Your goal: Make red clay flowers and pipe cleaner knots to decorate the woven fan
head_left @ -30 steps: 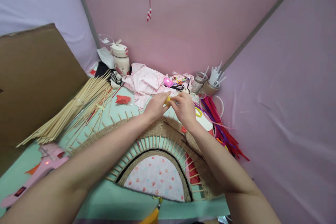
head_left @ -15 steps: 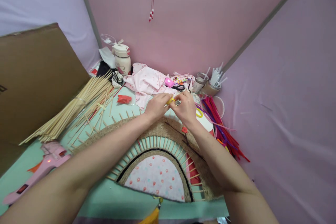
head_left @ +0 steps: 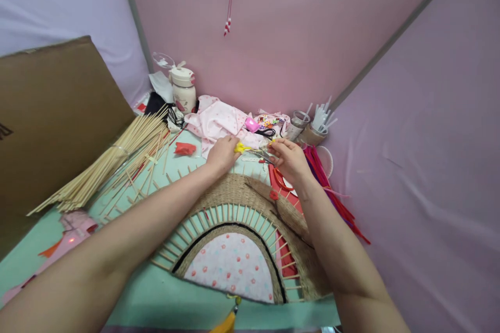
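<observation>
A small, bright yellow, soft-looking piece (head_left: 239, 148) is held above the far side of a half-round fan of woven tan cord and pale wooden sticks (head_left: 226, 187), laid on a mint-green tabletop (head_left: 133, 291). It is pinched in the fingertips of the left hand (head_left: 223, 154), with its right end left jutting out; its material cannot be made out.

By the right hand (head_left: 289, 160), with fingers bent, a thin grey metal-looking tool (head_left: 264, 155) is apparently grasped, its narrow end directed at the yellow piece. A tiny yellow scrap (head_left: 272, 142) is seen at the right fingertips; whether it is gripped or merely touched cannot be told.

The yellow piece is judged to be very light, pliable and easily crushed, hardly slippery, and best taken by one end in a gentle pinch, with the other end left exposed. The tool is judged to be stiff and thin, and best held at the end away from its narrow tip.
</observation>
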### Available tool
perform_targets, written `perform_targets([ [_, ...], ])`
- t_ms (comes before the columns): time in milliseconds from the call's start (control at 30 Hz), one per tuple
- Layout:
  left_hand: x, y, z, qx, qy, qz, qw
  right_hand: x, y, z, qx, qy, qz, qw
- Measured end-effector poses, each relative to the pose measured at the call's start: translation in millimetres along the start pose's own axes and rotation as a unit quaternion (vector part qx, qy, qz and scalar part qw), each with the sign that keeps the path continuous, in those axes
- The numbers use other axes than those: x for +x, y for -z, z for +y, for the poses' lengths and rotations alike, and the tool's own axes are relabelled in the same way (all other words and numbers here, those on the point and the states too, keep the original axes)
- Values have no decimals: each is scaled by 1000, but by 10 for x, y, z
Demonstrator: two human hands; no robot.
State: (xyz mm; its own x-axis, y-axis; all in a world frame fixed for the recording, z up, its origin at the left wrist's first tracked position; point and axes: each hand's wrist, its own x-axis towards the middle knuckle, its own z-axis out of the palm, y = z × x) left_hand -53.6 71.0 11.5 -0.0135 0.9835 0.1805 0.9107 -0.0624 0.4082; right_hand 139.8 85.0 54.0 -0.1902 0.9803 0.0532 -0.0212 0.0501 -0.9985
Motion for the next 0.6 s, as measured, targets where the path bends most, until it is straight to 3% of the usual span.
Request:
perform_targets([
  [167,40,-10,-151,-4,61,-34,998,-82,-18,-42,41,-25,-30,998],
  [300,39,119,-80,-55,74,-29,995,-146,-40,-42,17,-11,-30,999],
  [400,-17,284,150,-134,63,-24,989,-208,-71,-71,-95,81,-1,992],
  [467,-93,366,337,-234,56,-57,969,-256,-98,-99,-195,170,20,966],
  [533,-179,403,492,-512,97,-132,843,-307,-120,-126,-270,236,29,933],
  [600,-250,404,582,-677,133,-166,705,-359,-128,-150,-307,265,30,913],
])
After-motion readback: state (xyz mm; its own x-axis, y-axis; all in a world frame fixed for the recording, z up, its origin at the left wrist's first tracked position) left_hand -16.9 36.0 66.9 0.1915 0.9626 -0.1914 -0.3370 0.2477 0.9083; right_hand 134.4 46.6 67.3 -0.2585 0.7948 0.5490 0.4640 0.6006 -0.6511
